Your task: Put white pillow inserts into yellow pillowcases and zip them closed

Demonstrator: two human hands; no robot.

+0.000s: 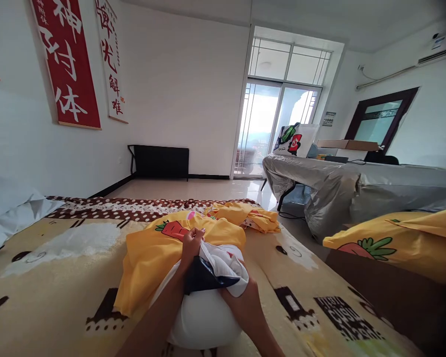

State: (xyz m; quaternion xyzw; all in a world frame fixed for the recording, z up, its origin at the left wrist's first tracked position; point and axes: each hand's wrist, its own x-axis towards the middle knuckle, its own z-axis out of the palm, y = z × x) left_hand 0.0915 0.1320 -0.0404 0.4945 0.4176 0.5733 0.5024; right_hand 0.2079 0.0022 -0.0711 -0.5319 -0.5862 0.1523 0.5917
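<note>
A yellow pillowcase (144, 258) with a carrot print lies spread on the bed in front of me. My left hand (193, 244) is closed in a pinch on the edge of the pillowcase, near the carrot. Below it sits a plump white pillow (204, 322), partly under my forearms. Bunched white fabric (223, 260) and a glossy dark blue piece (204, 277) lie between my hands. My right hand (241, 297) is wrapped round the lower right of this white fabric; its fingertips are hidden beneath.
Another crumpled yellow cloth (262, 218) lies behind on the patterned blanket (78, 248). To the right, yellow carrot-print fabric (405, 243) rests on a brown surface. Beyond stands a plastic-covered table (319, 173) with boxes. A black folded panel (161, 162) leans against the wall.
</note>
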